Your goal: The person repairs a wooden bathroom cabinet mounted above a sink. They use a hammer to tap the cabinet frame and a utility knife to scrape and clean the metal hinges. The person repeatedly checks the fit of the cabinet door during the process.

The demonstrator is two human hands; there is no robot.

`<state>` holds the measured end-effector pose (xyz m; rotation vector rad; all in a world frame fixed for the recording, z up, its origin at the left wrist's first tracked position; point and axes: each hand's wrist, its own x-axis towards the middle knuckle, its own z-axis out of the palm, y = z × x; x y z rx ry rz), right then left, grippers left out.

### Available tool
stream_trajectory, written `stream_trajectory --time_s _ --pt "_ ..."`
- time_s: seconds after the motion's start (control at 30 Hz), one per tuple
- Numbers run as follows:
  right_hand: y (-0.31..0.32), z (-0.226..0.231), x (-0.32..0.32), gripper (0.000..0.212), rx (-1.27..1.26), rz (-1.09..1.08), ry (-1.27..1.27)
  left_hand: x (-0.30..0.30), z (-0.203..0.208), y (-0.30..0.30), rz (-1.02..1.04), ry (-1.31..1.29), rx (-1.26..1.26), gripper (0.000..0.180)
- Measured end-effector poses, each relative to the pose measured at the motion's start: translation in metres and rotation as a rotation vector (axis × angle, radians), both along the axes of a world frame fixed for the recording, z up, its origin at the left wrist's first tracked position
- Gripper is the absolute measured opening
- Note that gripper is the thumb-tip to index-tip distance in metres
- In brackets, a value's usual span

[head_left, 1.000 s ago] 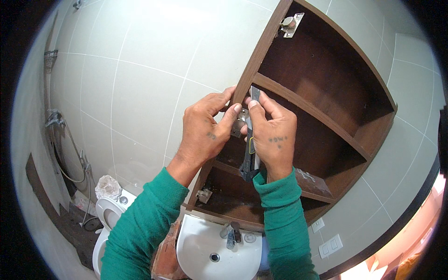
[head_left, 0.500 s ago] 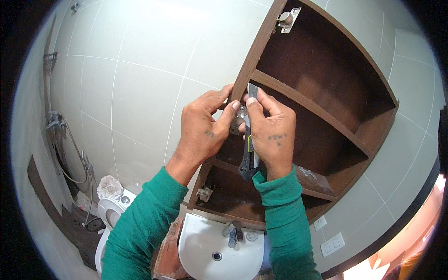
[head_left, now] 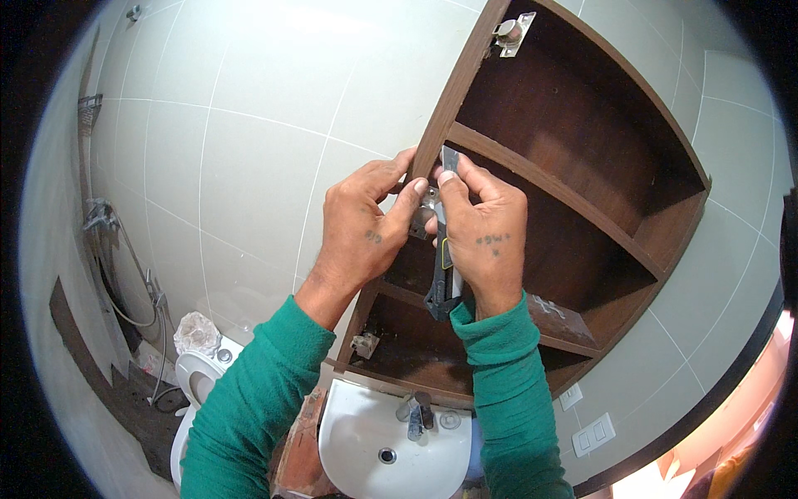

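- Gripping a grey-and-black utility knife (head_left: 443,258), a person's right hand (head_left: 490,224) closes around the handle, thumb laid near the blade end, which points upward.
- The knife stands near the side board (head_left: 455,108) of an open brown cabinet; from here I cannot tell whether the blade touches the wood.
- The left hand (head_left: 363,218) clasps the front edge of that board, thumb on the near face, other fingers partly hidden behind its outer side.
- Between the two hands, a metal hinge (head_left: 421,218) sits partly covered on the board's inner face.
- Green sleeves (head_left: 503,349) cover both forearms.
- Around them, the brown cabinet (head_left: 553,193) rises tilted in my view, its shelves dark, with an upper hinge (head_left: 513,35) and a lower hinge (head_left: 363,345) along the same side.
- Below stand a white sink (head_left: 345,441) and its tap (head_left: 418,414).
- To the left, a crumpled wrapper (head_left: 197,333) rests on the toilet (head_left: 193,370), before a tiled wall (head_left: 249,179).
- At right, a white switch plate (head_left: 593,435) is fixed to the tiles.
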<state>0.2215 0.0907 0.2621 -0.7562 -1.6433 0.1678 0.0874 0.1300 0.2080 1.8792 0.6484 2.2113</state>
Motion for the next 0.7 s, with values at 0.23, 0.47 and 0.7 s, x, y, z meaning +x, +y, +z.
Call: stream_trajectory --time_s 0.23,0.47,0.7 --pt "-0.007 0.009 -0.001 0.027 -0.088 0.015 -0.021 0.003 -0.002 0.008 0.032 -0.073 0.095 0.035" --pt "-0.021 0.009 0.015 0.036 -0.282 0.203 0.123 0.003 0.000 0.005 0.028 -0.063 0.062 0.036" --pt "-0.026 0.001 0.027 0.042 -0.318 0.333 0.150 0.003 -0.001 0.007 0.007 -0.074 0.069 0.037"
